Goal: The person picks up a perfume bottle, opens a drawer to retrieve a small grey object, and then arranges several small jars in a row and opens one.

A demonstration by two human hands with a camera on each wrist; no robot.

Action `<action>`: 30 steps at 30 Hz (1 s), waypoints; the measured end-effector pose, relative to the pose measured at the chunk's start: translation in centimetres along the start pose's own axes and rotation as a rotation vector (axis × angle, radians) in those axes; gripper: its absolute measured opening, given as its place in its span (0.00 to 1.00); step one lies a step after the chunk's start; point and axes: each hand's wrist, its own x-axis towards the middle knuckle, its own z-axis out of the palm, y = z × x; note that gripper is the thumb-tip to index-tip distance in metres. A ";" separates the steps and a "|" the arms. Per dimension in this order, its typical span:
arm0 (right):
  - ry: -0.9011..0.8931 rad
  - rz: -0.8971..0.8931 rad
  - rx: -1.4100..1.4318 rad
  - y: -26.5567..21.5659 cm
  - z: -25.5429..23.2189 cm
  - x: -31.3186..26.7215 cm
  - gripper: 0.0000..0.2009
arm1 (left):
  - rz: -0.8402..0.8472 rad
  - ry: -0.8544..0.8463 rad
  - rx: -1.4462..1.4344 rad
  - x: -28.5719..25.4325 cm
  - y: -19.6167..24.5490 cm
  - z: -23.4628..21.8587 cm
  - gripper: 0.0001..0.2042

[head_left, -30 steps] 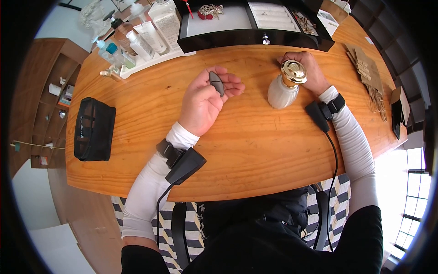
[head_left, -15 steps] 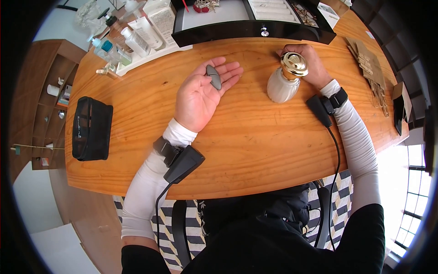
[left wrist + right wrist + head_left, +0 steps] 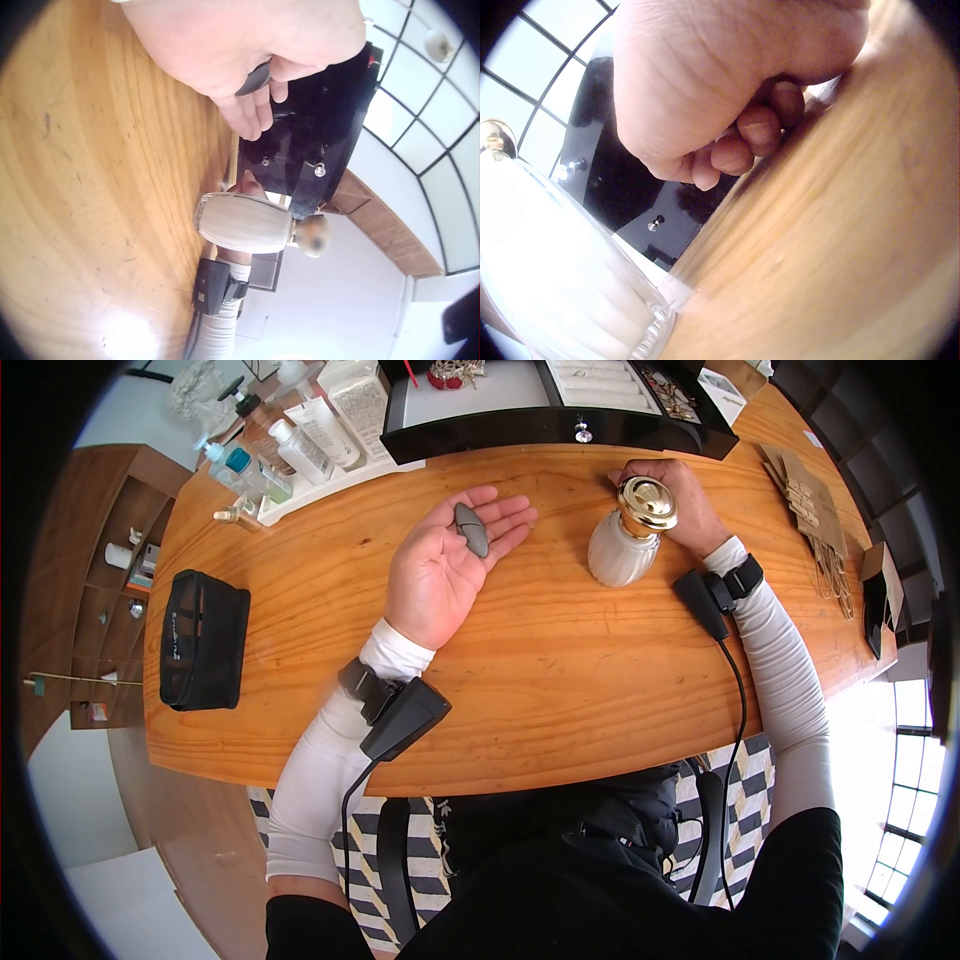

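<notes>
My left hand [image 3: 435,575] is palm up above the table, fingers nearly straight. A small grey oval piece [image 3: 472,530], pointed at both ends and crossed by a seam, lies on its fingers beside the thumb; what it is I cannot tell. The left wrist view catches only a dark part of this piece [image 3: 255,79]. My right hand [image 3: 677,500] rests on the table with its fingers curled in, and nothing shows in it in the right wrist view. Just left of that hand stands a ribbed, whitish glass bottle [image 3: 620,550] with a shiny gold cap [image 3: 647,503].
A black jewelry box drawer [image 3: 480,432] with a crystal knob stands pulled out at the back. Left of it, a white tray [image 3: 290,507] bears several bottles and tubes. A black mesh pouch [image 3: 205,640] is at the left; brown paper bags [image 3: 805,500] lie at the right.
My left hand has turned more palm up and its fingers have straightened, with the grey piece still on them. The right hand and the bottle have stayed in place.
</notes>
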 end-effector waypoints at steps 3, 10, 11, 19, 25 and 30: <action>0.013 0.000 0.003 0.1 0.1 0.0 0.15 | -0.003 0.014 0.010 0.0 0.1 0.1 0.25; -0.096 0.100 -0.066 -0.2 -0.6 0.2 0.14 | -0.012 -0.002 0.020 0.0 0.3 0.0 0.26; -0.095 0.099 -0.066 -0.2 -0.6 0.2 0.14 | -0.016 -0.002 0.011 0.0 0.3 0.0 0.25; -0.089 0.092 -0.082 0.0 -0.5 0.2 0.15 | 0.004 0.022 -0.018 0.0 0.3 0.2 0.20; 0.015 0.013 -0.021 0.7 0.2 0.1 0.15 | -0.002 0.008 -0.027 -0.1 0.2 0.0 0.15; -0.080 0.091 -0.083 0.1 -0.5 0.2 0.14 | 0.015 -0.010 0.044 -0.2 -0.3 0.2 0.09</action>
